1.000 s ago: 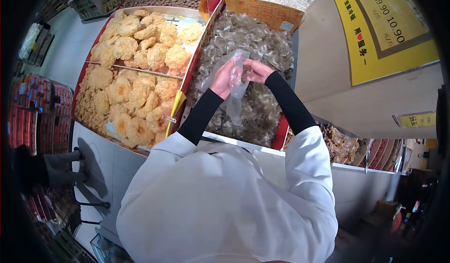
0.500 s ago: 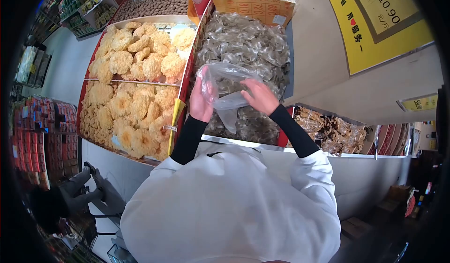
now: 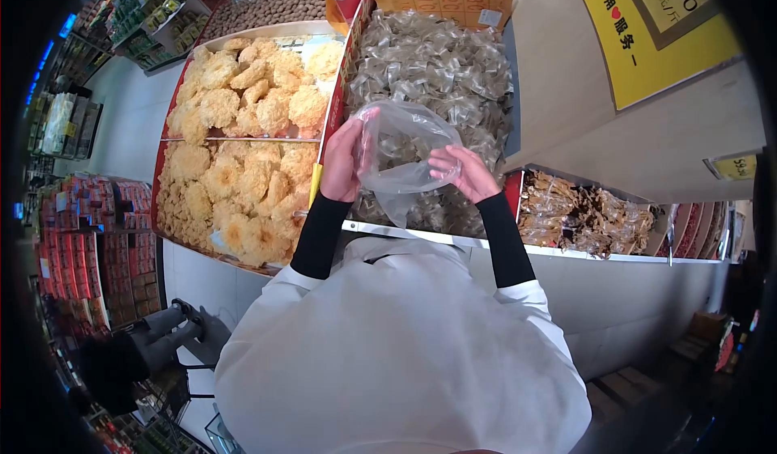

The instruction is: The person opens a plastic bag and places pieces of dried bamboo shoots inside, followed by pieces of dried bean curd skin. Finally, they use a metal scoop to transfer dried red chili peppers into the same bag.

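Note:
A clear plastic bag (image 3: 396,180) hangs with its mouth spread over a bin of small packets in clear wrappers (image 3: 437,61). My left hand (image 3: 344,160) holds the bag's left side, its fingertips behind or under the film. On the opposite side, my right hand (image 3: 469,172) grips the rim with bent fingers. The bag looks thin, and wrapped packets show through its opening. Its lower end droops toward the bin's front edge.
Left of the bin, a divided red-edged bin holds pale, bumpy round pieces (image 3: 222,177). Brown dried goods in clear bags (image 3: 583,215) lie to the right. A yellow price sign (image 3: 647,41) is at upper right. A person's legs (image 3: 174,328) show at lower left.
My right hand has moved right and slightly down, and the bag's mouth is wider. My left hand stays on its side of the bag. The view has shifted slightly.

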### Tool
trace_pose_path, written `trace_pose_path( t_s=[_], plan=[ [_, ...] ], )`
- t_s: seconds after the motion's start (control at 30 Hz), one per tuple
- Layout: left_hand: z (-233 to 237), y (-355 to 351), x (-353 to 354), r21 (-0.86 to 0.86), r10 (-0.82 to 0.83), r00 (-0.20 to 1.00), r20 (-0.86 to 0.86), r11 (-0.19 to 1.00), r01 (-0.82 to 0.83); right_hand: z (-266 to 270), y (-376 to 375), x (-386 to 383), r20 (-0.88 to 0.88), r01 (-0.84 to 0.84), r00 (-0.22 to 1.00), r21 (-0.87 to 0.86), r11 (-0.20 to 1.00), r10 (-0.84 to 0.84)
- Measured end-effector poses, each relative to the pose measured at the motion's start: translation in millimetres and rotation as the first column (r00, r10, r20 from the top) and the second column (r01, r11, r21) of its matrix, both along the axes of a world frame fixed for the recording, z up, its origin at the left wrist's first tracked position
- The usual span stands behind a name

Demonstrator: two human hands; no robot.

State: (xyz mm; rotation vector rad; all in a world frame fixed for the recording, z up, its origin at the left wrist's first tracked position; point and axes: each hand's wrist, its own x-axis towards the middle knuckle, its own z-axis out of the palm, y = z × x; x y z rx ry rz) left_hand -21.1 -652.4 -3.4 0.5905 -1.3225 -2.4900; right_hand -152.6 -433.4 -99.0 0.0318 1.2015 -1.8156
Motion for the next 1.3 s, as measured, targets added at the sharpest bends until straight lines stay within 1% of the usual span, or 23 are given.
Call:
trace_pose_path(
  t_s=[0.07,0.13,0.2,0.27,0.33,0.4,0.43,0.47,0.53,0.57,0.63,0.67,0.73,0.8,0.87,0.93,1.0,1.07,1.1,1.13,1.2,1.27,1.3],
  plan=[
    [13,-10,-2,-0.022,-0.034,0.999,-0.034,0.999,0.034,16,-3,-2,0.121,0.086,0.991,-0.242,0.966,-0.058],
    [32,-13,-4,-0.043,-0.030,0.993,-0.117,0.999,0.026,45,-6,4,0.087,0.136,0.989,-0.250,0.959,-0.118],
    [49,-15,-6,-0.040,-0.038,0.990,-0.138,0.999,0.032,84,-7,13,-0.056,0.052,0.996,-0.304,0.951,-0.073],
    [65,-14,-9,-0.111,-0.044,0.983,-0.180,0.994,0.024,118,-10,24,-0.162,0.009,0.985,-0.271,0.963,-0.054],
    [76,-9,-12,-0.140,-0.075,0.978,-0.195,0.989,0.048,141,-11,36,-0.484,-0.113,0.875,-0.174,0.978,0.015],
    [79,0,-15,-0.279,-0.207,0.976,-0.070,0.943,0.180,149,-15,52,-0.593,-0.073,0.805,-0.084,0.994,0.009],
    [76,4,-14,-0.307,-0.333,0.942,-0.041,0.901,0.305,147,-16,57,-0.728,-0.042,0.681,0.061,0.997,0.073],
    [70,10,-14,-0.306,-0.339,0.940,-0.041,0.900,0.311,147,-16,62,-0.827,0.017,0.540,0.197,0.980,0.157],
    [57,27,-15,-0.536,-0.560,0.829,-0.002,0.700,0.472,140,-13,69,-0.842,0.115,0.510,0.268,0.957,0.175],
    [56,34,-12,-0.536,-0.568,0.823,-0.001,0.695,0.479,126,-11,69,-0.841,0.173,0.521,0.272,0.947,0.146],
    [54,44,-8,-0.884,-0.482,0.868,0.117,0.348,0.312,116,-5,71,-0.838,0.234,0.534,0.276,0.932,0.114],
    [45,46,-11,-0.882,-0.487,0.865,0.121,0.347,0.319,116,1,76,-0.839,0.247,0.534,0.276,0.929,0.107],
    [29,51,-19,-0.961,-0.506,0.862,0.025,0.226,0.161,113,9,84,-0.838,0.264,0.536,0.282,0.922,0.102],
    [32,58,-22,-0.961,-0.506,0.862,0.030,0.223,0.165,100,13,93,-0.910,0.348,0.415,0.174,0.921,0.015],
    [39,60,-28,-0.970,-0.544,0.839,0.021,0.193,0.150,94,22,99,-0.889,0.333,0.459,0.183,0.925,0.010],
    [41,61,-35,-0.973,-0.570,0.821,0.014,0.182,0.144,95,30,103,-0.797,0.386,0.542,-0.045,0.921,-0.266],
    [48,59,-38,-0.977,-0.593,0.805,0.009,0.167,0.135,70,52,96,-0.820,0.459,0.469,-0.091,0.884,-0.328],
    [63,59,-39,-0.989,-0.660,0.751,-0.008,0.116,0.091,56,71,87,-0.904,0.541,0.371,0.024,0.841,-0.213],
    [71,58,-37,-0.989,-0.661,0.751,-0.005,0.116,0.096,43,81,77,-0.904,0.485,0.415,0.120,0.866,-0.107],
    [81,58,-36,-0.990,-0.715,0.699,0.012,0.089,0.107,43,84,71,-0.902,0.486,0.419,0.122,0.865,-0.109],
    [104,57,-37,-0.991,-0.766,0.643,0.031,0.058,0.117,45,87,56,-0.962,0.391,0.180,0.260,0.883,0.203],
    [129,54,-38,-0.986,-0.869,0.492,0.056,0.030,0.164,41,93,39,-0.931,0.291,0.223,0.347,0.892,0.289],
    [139,53,-41,-0.990,-0.886,0.463,0.031,0.036,0.136,44,99,29,-0.867,0.070,0.394,0.358,0.931,0.304]
  ],
)
